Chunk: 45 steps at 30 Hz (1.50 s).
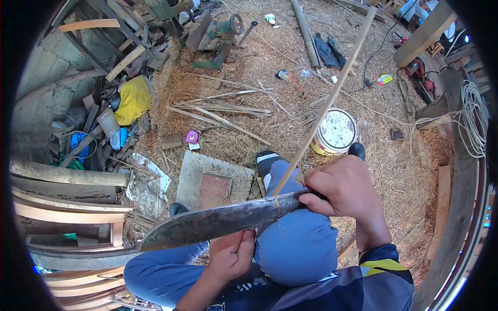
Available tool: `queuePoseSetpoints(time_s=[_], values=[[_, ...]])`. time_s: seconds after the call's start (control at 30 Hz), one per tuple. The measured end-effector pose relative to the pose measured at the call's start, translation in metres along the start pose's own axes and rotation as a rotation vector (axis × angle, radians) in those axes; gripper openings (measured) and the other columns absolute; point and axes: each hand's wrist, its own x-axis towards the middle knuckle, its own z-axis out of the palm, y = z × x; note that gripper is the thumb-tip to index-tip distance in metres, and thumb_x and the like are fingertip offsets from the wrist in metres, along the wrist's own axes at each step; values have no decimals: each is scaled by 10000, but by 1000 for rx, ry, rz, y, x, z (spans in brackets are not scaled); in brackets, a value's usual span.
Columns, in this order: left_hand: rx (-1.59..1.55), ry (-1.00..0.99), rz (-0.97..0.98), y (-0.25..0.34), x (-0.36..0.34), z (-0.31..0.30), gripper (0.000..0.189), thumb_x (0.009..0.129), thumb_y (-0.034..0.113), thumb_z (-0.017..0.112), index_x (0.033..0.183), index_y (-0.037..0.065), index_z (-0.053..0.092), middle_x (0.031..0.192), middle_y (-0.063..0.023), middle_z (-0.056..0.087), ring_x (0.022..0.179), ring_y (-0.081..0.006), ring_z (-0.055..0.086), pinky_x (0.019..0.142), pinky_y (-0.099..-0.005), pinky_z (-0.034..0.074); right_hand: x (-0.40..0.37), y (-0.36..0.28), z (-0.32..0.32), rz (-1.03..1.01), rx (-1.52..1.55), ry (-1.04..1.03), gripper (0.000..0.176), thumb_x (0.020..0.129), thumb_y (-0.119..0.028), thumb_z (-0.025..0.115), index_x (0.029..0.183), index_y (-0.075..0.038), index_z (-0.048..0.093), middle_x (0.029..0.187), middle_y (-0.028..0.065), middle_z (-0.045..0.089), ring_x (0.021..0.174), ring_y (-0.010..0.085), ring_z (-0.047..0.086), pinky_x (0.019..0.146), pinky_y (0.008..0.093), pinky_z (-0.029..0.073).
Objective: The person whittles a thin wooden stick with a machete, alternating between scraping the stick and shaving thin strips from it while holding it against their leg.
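Person seated over shavings-strewn ground [404,181], a long broad knife [218,220] lying crosswise above the lap, its tip out to the left. Right hand [342,186] closed round the knife's handle, fingers wrapped, thumb along the near side. Left hand [231,256] just under the lower edge of the blade, fingers curled in, thumb pointing up toward the metal; cannot tell whether the fingers hold the end of the thin wooden strip [324,111], as the blade hides that part. Strip slants from behind the blade, near the handle, up and away to the right, passing in front of a bucket [336,129]. Knee [295,246] in blue trousers below the handle. Lettering: white characters on the front of the dark shirt [332,293], partly covered, unreadable; bucket has a yellow label low on its side, words too small to make out; bright yellow packet [384,79] beyond, to the right, bears print, also illegible at this size. No legible brand on the blade. Farther out: loose wooden strips [223,111] in a crossed pile, a small pink item [192,137] near a grey slab [190,176], yellow cloth [134,100] at left, coiled cord [473,122] at right.
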Motion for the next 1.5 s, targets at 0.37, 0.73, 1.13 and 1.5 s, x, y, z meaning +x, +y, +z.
queuePoseSetpoints(time_s=[0.37,0.73,1.13,1.5], values=[[128,97,72,-3,2,-1,322,1028,197,564,784,3,644,651,-106,602,571,-273,607,580,-402,468,11,-3,2,-43,-10,2,405,917,-489,693,744,-138,585,563,52,587,529,287,632,487,410,461],[-27,-27,-41,-31,-31,-15,192,1009,131,591,866,20,654,671,-136,598,567,-322,612,541,-392,463,-2,-12,-3,45,-99,33,397,915,-481,693,733,-154,562,564,51,569,521,282,615,498,412,453],[-221,-45,-242,-83,-104,-16,291,1058,213,555,886,6,667,656,-35,577,579,-124,551,565,-312,452,-8,-18,-1,123,-80,41,383,948,-450,659,731,-143,582,551,80,560,531,314,614,504,444,447],[-381,-182,-285,-39,-70,-24,317,1111,281,488,1291,27,547,674,28,462,561,-62,406,505,-255,347,5,-38,-7,122,-165,-21,425,983,-496,592,754,-140,630,575,110,604,558,340,642,517,457,472]])
